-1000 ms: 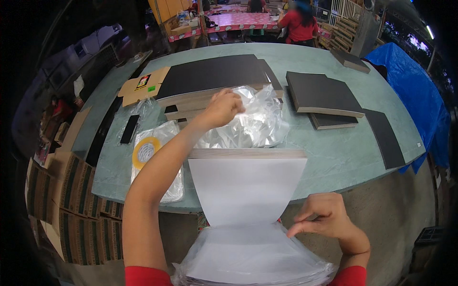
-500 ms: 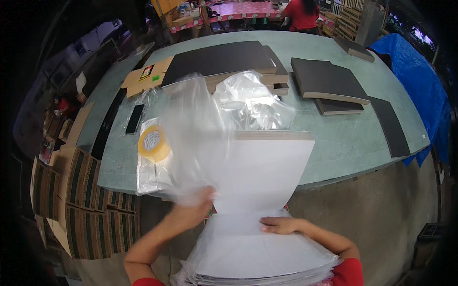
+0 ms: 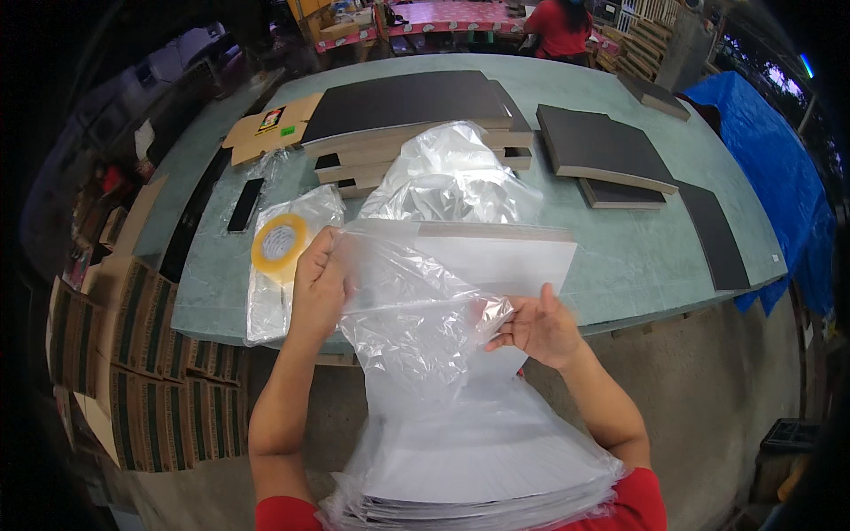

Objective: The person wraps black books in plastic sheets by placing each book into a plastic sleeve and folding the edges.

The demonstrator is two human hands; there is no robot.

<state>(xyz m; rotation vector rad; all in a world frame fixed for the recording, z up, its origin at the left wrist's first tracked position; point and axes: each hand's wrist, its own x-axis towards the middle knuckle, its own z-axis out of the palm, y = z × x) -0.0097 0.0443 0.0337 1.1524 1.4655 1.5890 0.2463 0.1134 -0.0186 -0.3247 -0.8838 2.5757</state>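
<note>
A clear plastic bag [image 3: 403, 310] stretches between my hands. My left hand [image 3: 320, 285] is closed around its left edge, beside the roll of tape. Lower and to the right, my right hand [image 3: 542, 329] pinches a crumpled edge of it with thumb side raised. Beneath the bag, a white-topped stack of sheets or boards [image 3: 522, 257] rests at the table's near edge, partly covered. Closer to me lies a pile of white sheets in plastic [image 3: 482, 456]. Behind the bag is a heap of loose clear bags [image 3: 452, 177].
The yellowish tape roll [image 3: 280, 246] sits on folded plastic, near a black phone [image 3: 245, 205]. Dark-covered stacks [image 3: 407, 106] and dark slabs [image 3: 606, 150] stand on the green table [image 3: 637, 274]. Cardboard cartons [image 3: 142, 372] are piled at left, a blue tarp [image 3: 761, 159] hangs at right. A person [image 3: 560, 26] is beyond.
My left hand has risen with the bag, which now spreads across the white-topped stack. My right hand has lifted off the plastic-wrapped pile and taken hold of the bag's edge.
</note>
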